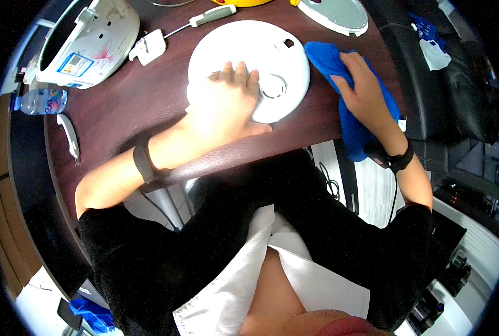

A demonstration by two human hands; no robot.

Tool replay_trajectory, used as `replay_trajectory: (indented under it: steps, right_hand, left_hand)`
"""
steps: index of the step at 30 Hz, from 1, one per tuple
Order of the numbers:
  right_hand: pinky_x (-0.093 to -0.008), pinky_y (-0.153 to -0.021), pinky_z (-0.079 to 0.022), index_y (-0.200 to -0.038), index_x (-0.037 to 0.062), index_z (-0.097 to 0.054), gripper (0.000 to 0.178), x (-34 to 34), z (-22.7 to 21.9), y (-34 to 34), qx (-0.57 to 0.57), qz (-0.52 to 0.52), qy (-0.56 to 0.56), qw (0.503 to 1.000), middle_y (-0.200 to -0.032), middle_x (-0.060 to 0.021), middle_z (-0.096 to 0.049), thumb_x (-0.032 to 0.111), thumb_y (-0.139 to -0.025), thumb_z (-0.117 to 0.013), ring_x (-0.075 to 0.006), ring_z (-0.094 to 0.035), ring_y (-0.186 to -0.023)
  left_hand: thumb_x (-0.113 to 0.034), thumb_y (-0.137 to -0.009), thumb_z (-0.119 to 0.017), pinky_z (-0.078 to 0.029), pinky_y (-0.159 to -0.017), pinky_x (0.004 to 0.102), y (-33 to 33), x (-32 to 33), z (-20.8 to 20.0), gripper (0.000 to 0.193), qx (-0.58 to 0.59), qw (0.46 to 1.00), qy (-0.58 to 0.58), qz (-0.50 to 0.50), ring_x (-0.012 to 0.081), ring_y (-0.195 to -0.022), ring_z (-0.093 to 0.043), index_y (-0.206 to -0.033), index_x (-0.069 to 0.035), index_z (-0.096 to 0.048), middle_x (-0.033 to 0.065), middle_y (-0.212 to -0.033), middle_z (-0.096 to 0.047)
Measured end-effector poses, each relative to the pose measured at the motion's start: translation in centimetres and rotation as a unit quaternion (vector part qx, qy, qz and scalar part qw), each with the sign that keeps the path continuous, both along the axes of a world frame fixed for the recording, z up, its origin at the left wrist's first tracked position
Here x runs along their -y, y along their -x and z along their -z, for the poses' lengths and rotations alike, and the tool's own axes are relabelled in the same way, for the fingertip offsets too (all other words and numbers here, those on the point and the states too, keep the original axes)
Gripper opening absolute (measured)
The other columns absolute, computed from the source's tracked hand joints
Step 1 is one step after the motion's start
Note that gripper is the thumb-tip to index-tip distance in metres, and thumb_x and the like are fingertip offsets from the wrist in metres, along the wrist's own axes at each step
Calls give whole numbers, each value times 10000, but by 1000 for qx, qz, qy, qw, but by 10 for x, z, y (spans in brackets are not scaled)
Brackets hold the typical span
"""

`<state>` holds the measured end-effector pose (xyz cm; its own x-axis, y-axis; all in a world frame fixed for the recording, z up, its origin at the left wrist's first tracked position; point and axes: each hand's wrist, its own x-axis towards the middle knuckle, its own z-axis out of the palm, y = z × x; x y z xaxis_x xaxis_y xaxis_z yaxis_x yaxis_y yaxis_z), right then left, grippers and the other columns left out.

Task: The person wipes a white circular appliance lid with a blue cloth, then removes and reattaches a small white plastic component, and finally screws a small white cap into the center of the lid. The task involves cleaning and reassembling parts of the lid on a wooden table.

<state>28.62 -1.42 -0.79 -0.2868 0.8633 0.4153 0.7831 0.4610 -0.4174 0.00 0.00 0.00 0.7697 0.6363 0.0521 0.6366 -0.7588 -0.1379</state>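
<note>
A round white plastic cover (286, 64), with a small hole near its far right edge and a ring-shaped recess, lies on the dark wooden table. My left hand (227, 103) rests flat on its left part, fingers stretched out and thumb at the near edge. To the right of the cover, my right hand (364, 92) grips a blue cloth (353, 134), which hangs partly over the table's near edge. Fingertips of that hand are pressed into the fabric. Bands circle both wrists.
A white flower-printed rice cooker body (106, 42) stands far left. Near it lie a small white plastic part (151, 47) and a screwdriver (213, 15). A water bottle (43, 102) and white handle (68, 136) sit at the left edge. A grey-white oval lid (336, 14) lies far right.
</note>
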Motion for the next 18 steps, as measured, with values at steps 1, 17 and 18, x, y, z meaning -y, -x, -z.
replay_trajectory:
  steps: [1, 17, 18]
  right_hand:
    - [-421, -850, -474, -1154, 8, -567, 365, -1, 2, 4, 6, -12, 5, 1000, -1057, -172, -581, 116, -817, -655, -364, -575, -993]
    - [-413, -729, -509, -1056, 5, -584, 337, -19, 0, 5, 112, -110, 17, 987, -940, -162, -609, 187, -791, -684, -346, -618, -851]
    - [-415, -722, -509, -1047, 3, -587, 324, -22, 0, 4, 117, -107, 26, 987, -927, -165, -610, 188, -796, -678, -349, -621, -839]
  left_hand:
    - [-597, -678, -733, -534, -880, 434, -3, 0, 0, 918, -2, 1000, 1, -4, 401, -1176, -566, -1300, 43, -519, 291, -1317, -505]
    - [-667, -611, -716, -559, -831, 403, -15, -7, 0, 979, -6, 999, -23, 23, 407, -1076, -628, -1238, 67, -556, 299, -1219, -576]
    - [-668, -612, -715, -561, -826, 402, -15, -7, 0, 977, -4, 999, -25, 25, 406, -1072, -630, -1236, 66, -557, 298, -1218, -577]
